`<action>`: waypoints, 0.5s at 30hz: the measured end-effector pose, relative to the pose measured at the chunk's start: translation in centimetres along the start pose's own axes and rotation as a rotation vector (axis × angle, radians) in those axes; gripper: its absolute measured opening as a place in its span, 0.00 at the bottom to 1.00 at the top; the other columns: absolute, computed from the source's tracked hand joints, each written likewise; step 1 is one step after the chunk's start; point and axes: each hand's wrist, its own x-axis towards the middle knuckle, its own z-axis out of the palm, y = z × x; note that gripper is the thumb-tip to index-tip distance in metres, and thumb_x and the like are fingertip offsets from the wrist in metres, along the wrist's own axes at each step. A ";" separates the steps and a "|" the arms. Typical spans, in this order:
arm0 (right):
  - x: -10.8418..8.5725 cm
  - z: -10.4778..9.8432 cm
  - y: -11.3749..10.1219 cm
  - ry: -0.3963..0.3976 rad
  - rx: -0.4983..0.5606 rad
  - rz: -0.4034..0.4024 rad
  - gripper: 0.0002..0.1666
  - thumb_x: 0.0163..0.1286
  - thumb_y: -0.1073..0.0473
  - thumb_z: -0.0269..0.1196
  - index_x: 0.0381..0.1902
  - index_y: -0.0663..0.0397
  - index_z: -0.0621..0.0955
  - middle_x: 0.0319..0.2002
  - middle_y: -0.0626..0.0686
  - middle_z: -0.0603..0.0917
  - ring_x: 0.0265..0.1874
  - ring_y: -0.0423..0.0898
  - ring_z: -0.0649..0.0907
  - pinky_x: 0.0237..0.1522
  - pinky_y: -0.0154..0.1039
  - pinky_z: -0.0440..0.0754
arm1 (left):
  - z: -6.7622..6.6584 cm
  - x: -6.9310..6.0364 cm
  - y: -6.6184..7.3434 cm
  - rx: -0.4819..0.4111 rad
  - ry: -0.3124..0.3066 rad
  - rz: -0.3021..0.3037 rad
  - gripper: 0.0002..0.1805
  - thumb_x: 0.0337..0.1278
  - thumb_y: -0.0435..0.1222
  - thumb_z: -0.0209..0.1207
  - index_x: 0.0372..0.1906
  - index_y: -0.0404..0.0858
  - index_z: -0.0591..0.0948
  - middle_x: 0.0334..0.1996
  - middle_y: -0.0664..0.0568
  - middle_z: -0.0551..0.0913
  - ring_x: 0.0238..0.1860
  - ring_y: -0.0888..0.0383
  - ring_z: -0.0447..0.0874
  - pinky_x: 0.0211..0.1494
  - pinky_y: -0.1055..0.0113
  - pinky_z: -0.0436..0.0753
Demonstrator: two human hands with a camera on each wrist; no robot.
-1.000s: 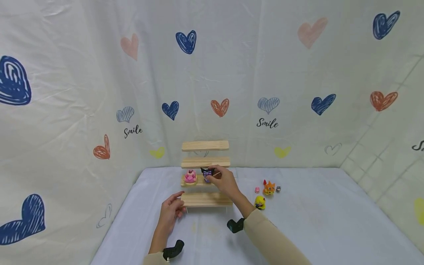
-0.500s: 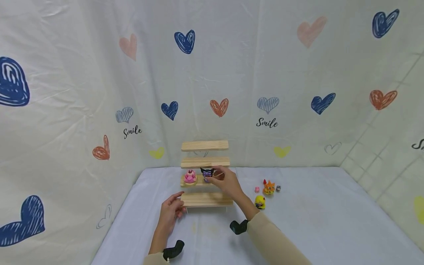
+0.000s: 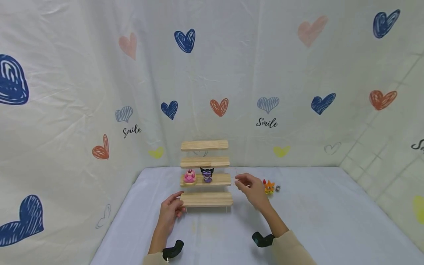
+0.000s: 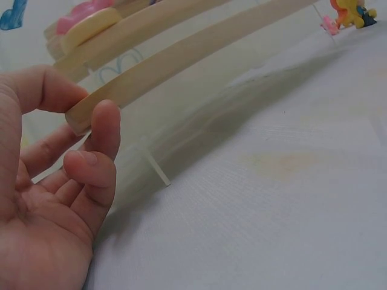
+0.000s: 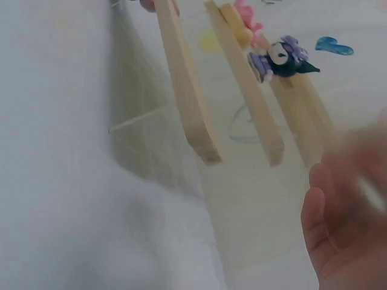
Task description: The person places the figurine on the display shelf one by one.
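Observation:
My left hand (image 3: 168, 210) grips the left end of the lowest plank of a tiered wooden display shelf (image 3: 207, 199); in the left wrist view its thumb and fingers (image 4: 106, 130) lie above and below the plank's corner. On the second plank from the bottom sits a pink figurine (image 3: 190, 177) with a tan base. Beside it, to the right, a black-and-purple figurine (image 3: 207, 175) stands upright, also seen from the side in the right wrist view. My right hand (image 3: 254, 190) is in the air right of the shelf, fingers loosely bent, holding nothing; it is blurred in the right wrist view.
Past the right hand, an orange fox-like figurine (image 3: 269, 187) and a small grey figurine (image 3: 278, 188) stand on the white tablecloth (image 3: 331, 221). A small pink figurine (image 4: 329, 25) shows in the left wrist view. A heart-printed curtain (image 3: 238, 73) hangs behind the shelf.
My right hand has let go of the black-and-purple figurine on the shelf and moved right, now covering the yellow and small pink figurines in the head view. The left hand stays in place.

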 end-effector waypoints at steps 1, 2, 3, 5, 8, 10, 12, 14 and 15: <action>-0.3 -0.6 0.3 0.007 0.004 0.003 0.12 0.70 0.57 0.67 0.50 0.52 0.86 0.38 0.54 0.88 0.32 0.40 0.84 0.35 0.31 0.82 | 0.0 0.0 0.0 -0.004 0.003 -0.004 0.26 0.60 0.30 0.57 0.66 0.39 0.78 0.36 0.50 0.84 0.24 0.59 0.79 0.21 0.73 0.72; -0.6 -1.2 0.6 0.013 0.003 0.002 0.13 0.71 0.57 0.67 0.51 0.53 0.85 0.38 0.55 0.88 0.32 0.40 0.84 0.35 0.31 0.82 | 0.0 0.1 -0.1 0.001 0.001 -0.003 0.26 0.61 0.30 0.57 0.66 0.39 0.78 0.36 0.50 0.84 0.24 0.59 0.79 0.21 0.73 0.72; -0.9 -1.8 0.8 0.022 0.000 0.000 0.13 0.71 0.56 0.66 0.51 0.53 0.85 0.39 0.56 0.88 0.32 0.39 0.84 0.35 0.31 0.82 | 0.0 0.1 -0.1 0.002 0.000 -0.003 0.27 0.61 0.30 0.57 0.67 0.39 0.77 0.36 0.50 0.84 0.24 0.59 0.79 0.21 0.73 0.72; -1.5 -3.0 1.5 0.039 -0.003 0.001 0.14 0.72 0.54 0.66 0.51 0.53 0.85 0.40 0.57 0.88 0.34 0.41 0.85 0.37 0.31 0.82 | -0.1 0.1 -0.1 0.004 -0.006 -0.003 0.27 0.62 0.31 0.57 0.67 0.38 0.77 0.36 0.50 0.83 0.24 0.59 0.79 0.22 0.73 0.73; -2.4 -4.6 2.5 0.065 -0.024 0.025 0.15 0.73 0.50 0.65 0.51 0.51 0.84 0.41 0.56 0.88 0.37 0.42 0.85 0.40 0.30 0.81 | -0.1 0.1 -0.2 0.002 -0.013 -0.004 0.27 0.62 0.31 0.57 0.67 0.38 0.77 0.35 0.50 0.83 0.25 0.59 0.79 0.22 0.73 0.73; -2.8 -5.4 3.3 0.081 -0.044 0.054 0.15 0.73 0.49 0.64 0.52 0.50 0.84 0.43 0.55 0.88 0.39 0.42 0.84 0.41 0.30 0.81 | -0.2 0.1 -0.2 0.001 -0.014 -0.005 0.26 0.62 0.31 0.57 0.67 0.38 0.77 0.35 0.50 0.83 0.25 0.58 0.79 0.22 0.73 0.73; -3.1 -6.0 3.8 0.095 -0.074 0.080 0.16 0.74 0.49 0.64 0.52 0.49 0.84 0.45 0.53 0.88 0.40 0.39 0.83 0.43 0.29 0.79 | -0.2 0.1 -0.2 0.002 -0.014 -0.005 0.26 0.61 0.31 0.57 0.66 0.39 0.78 0.35 0.50 0.83 0.25 0.58 0.79 0.22 0.73 0.73; -3.3 -6.4 4.4 0.104 -0.107 0.100 0.16 0.74 0.49 0.63 0.53 0.49 0.84 0.48 0.52 0.87 0.41 0.38 0.82 0.45 0.29 0.78 | -0.2 0.1 -0.2 0.005 -0.014 -0.003 0.26 0.61 0.31 0.57 0.67 0.38 0.77 0.35 0.50 0.83 0.25 0.59 0.79 0.22 0.73 0.73; -3.3 -6.6 4.6 0.103 -0.124 0.109 0.17 0.74 0.48 0.63 0.54 0.49 0.84 0.49 0.52 0.87 0.42 0.38 0.82 0.46 0.30 0.78 | -0.3 0.1 -0.2 0.007 -0.014 -0.001 0.26 0.61 0.31 0.57 0.67 0.38 0.77 0.35 0.50 0.83 0.25 0.59 0.79 0.22 0.73 0.73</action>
